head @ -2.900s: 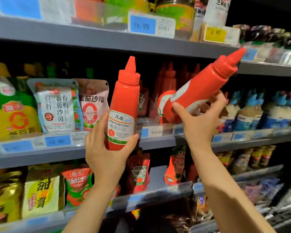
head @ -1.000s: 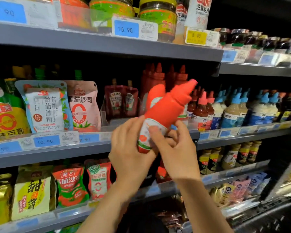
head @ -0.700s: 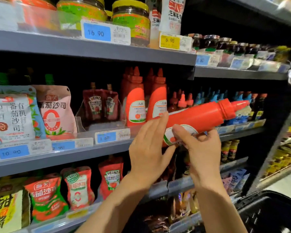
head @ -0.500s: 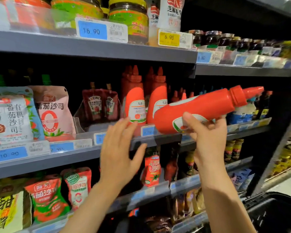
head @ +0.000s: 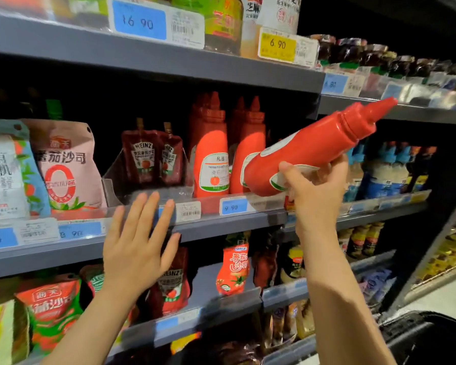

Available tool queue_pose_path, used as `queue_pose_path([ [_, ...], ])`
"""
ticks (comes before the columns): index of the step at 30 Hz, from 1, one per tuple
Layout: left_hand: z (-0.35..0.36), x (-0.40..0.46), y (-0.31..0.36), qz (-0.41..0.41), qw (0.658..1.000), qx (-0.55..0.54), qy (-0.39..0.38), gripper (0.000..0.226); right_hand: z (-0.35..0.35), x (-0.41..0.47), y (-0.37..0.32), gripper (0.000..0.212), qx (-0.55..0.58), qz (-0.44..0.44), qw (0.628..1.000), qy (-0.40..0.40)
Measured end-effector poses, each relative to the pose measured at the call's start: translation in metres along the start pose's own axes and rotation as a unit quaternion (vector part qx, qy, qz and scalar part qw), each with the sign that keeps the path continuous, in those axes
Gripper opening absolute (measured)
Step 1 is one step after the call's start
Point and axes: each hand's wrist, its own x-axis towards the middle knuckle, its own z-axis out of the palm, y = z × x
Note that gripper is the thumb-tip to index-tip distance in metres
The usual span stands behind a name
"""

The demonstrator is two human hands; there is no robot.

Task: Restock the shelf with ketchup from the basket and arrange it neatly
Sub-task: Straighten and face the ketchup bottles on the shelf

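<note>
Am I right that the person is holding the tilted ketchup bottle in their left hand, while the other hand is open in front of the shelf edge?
Not quite: the head view shows the right hand gripping the tilted ketchup bottle. The left hand is the open one, fingers spread in front of the shelf edge.

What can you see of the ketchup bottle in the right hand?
The ketchup bottle is glossy red plastic with a ribbed red cap and pointed nozzle, and a white label edged in green. It lies tilted, nozzle up to the right, in the air before the middle shelf. The right hand grips its base end; nothing else touches it.
</note>
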Motion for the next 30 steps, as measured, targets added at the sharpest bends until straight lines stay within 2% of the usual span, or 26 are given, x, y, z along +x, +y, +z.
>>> queue_pose_path([
  [5,0.0,-0.001,0.001,-0.008,1.0,-0.008,-0.003,0.05,0.002,0.01,0.003,0.07,-0.03,-0.021,0.999,-0.011],
  [10,-0.001,-0.001,0.002,-0.015,1.0,-0.01,-0.006,0.05,0.011,0.018,0.002,0.063,-0.06,-0.024,0.998,-0.023],
  [17,0.0,0.001,0.003,-0.017,1.0,-0.009,-0.004,0.05,0.003,0.015,0.003,0.063,-0.099,-0.025,0.995,-0.021],
  [19,0.001,0.001,0.003,-0.018,1.0,-0.005,-0.001,0.05,-0.002,0.019,-0.001,0.057,-0.105,-0.02,0.994,-0.024],
  [25,-0.001,0.001,0.003,-0.021,1.0,-0.006,-0.001,0.05,-0.004,0.03,-0.002,0.052,-0.161,-0.001,0.983,-0.086],
  [30,-0.002,0.004,0.003,-0.022,1.0,-0.01,-0.006,0.051,0.004,0.034,0.006,0.057,-0.194,0.003,0.975,-0.106],
])
